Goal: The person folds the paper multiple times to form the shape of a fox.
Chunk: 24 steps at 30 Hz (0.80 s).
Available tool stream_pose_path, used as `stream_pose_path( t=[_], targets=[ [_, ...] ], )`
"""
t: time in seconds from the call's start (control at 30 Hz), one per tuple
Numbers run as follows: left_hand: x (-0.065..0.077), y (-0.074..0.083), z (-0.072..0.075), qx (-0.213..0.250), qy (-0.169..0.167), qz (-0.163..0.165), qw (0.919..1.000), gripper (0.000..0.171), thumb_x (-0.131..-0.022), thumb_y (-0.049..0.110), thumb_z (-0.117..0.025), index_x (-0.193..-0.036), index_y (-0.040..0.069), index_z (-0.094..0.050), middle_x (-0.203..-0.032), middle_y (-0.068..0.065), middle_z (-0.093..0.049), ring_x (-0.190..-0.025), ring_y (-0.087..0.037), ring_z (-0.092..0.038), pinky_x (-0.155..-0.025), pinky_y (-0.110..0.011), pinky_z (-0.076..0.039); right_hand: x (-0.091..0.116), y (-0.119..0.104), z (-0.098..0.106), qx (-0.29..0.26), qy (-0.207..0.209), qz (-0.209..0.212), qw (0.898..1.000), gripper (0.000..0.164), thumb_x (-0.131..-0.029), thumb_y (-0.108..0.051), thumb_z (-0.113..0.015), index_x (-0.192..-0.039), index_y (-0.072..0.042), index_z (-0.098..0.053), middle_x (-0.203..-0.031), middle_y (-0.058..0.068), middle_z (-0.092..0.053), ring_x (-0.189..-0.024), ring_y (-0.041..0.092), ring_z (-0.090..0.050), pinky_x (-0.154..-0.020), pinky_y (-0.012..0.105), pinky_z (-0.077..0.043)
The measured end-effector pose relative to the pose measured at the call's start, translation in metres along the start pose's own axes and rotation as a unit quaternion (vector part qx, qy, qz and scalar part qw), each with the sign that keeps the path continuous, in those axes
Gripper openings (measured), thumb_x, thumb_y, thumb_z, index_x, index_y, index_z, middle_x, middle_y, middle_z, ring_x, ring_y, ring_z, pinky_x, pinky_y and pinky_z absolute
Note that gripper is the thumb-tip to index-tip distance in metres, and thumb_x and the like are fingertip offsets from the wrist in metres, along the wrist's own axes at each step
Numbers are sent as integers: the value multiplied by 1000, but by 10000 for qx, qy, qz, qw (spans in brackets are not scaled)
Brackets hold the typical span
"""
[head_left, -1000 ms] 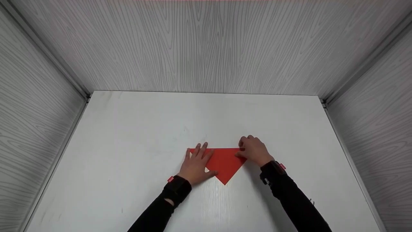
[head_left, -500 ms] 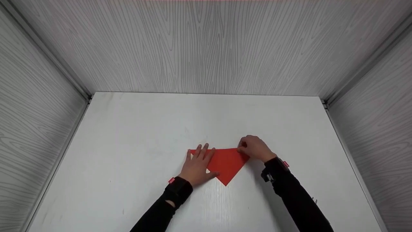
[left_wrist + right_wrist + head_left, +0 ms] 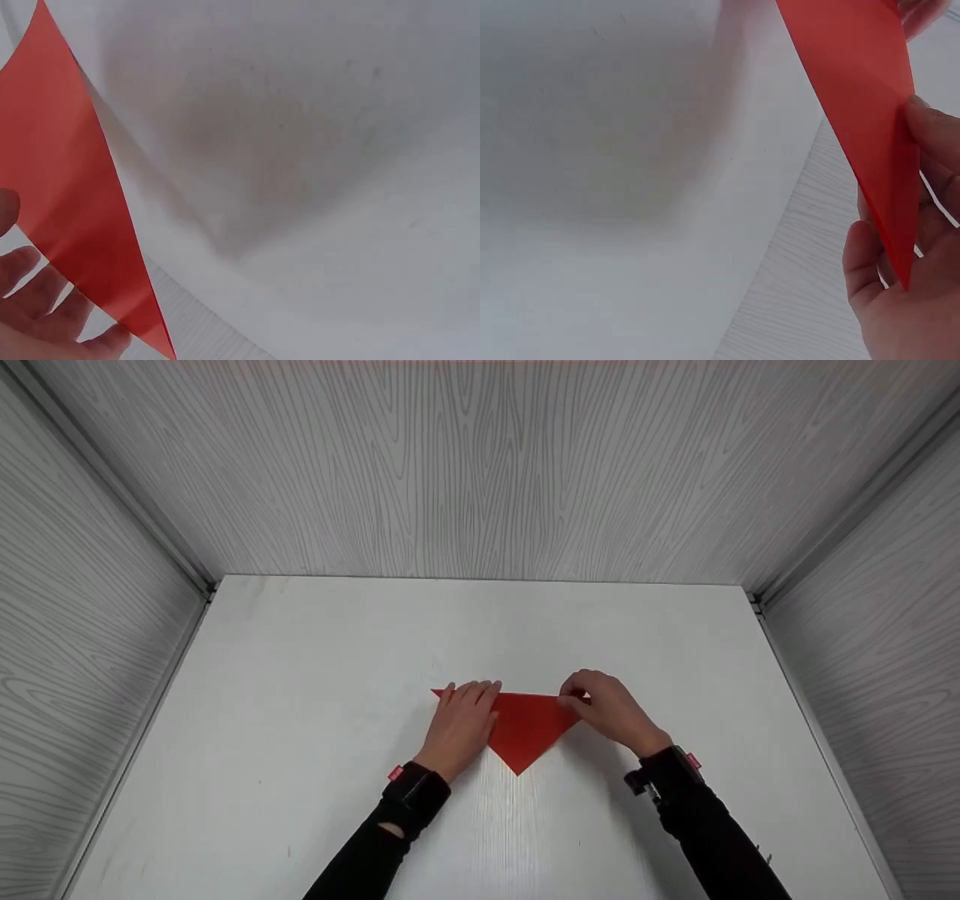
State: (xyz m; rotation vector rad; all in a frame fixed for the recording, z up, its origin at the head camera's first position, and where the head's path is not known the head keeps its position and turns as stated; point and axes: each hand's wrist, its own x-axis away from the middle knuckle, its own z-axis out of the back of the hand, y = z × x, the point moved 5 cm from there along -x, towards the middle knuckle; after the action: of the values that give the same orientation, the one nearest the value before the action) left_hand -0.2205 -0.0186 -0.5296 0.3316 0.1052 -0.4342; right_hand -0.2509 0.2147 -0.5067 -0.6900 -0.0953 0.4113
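A red sheet of paper (image 3: pixel 525 727), folded into a triangle, is held between both hands with its long edge away from me and one corner pointing toward me. My left hand (image 3: pixel 459 727) holds its left part; in the left wrist view the thumb lies over the paper (image 3: pixel 71 165) and the fingers (image 3: pixel 64 307) are behind it. The left tip sticks out past the fingers. My right hand (image 3: pixel 611 709) pinches the right part, with the thumb (image 3: pixel 934 131) on the near face and fingers behind. Its right tip reaches into the right palm.
A white tabletop (image 3: pixel 337 645) lies under the hands, bounded by grey wood-grain panels at the back (image 3: pixel 465 472), left (image 3: pixel 82 645) and right (image 3: pixel 877 660). Each wrist wears a black band (image 3: pixel 416 795). Shadows of the hands and paper fall on the table.
My left hand, earlier spread flat on the paper, has drawn its fingers together and now grips it. The paper has shifted slightly away from me, and my right forearm has swung a little rightward.
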Motion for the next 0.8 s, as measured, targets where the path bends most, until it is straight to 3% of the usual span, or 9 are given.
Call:
stream_pose_path(
  t=[0.2,0.33,0.53,0.67,0.8],
  targets=[
    [0,6,13,-62,548,-176,9983,38,-100,23,-69,-136,12,-66,-121,-6,-70,-115,-24,-63,-102,-42,-50,10,-12,9,461,299,481,9973,7,-93,-11,-78,-99,-12,-75,-95,-3,-70,-93,18,-64,-81,38,-55],
    [0,6,19,33,836,-150,9964,27,-100,23,-70,-127,16,-73,-110,-2,-71,-105,-21,-63,-90,-37,-51,13,-18,11,647,390,731,9945,9,-93,-12,-79,-101,-12,-74,-94,-2,-69,-92,16,-63,-79,35,-56],
    [1,7,25,274,1012,-175,9943,13,-99,20,-72,-111,18,-77,-103,0,-70,-99,-19,-63,-83,-35,-49,15,-24,15,960,611,1109,9873,10,-92,-12,-80,-99,-13,-74,-92,-2,-69,-88,16,-62,-77,35,-54],
    [1,10,27,104,1058,-294,9939,11,-99,18,-72,-109,17,-76,-103,0,-71,-99,-19,-62,-83,-34,-49,15,-31,17,1474,865,1367,9758,9,-91,-11,-80,-97,-13,-74,-90,0,-71,-83,19,-63,-74,37,-53],
    [1,14,29,-143,1024,-346,9940,12,-98,16,-72,-110,16,-76,-103,0,-71,-98,-19,-62,-84,-35,-50,12,-42,14,1779,935,1353,9702,11,-89,-9,-81,-98,-12,-75,-90,1,-72,-81,20,-65,-73,37,-54]
  ],
)
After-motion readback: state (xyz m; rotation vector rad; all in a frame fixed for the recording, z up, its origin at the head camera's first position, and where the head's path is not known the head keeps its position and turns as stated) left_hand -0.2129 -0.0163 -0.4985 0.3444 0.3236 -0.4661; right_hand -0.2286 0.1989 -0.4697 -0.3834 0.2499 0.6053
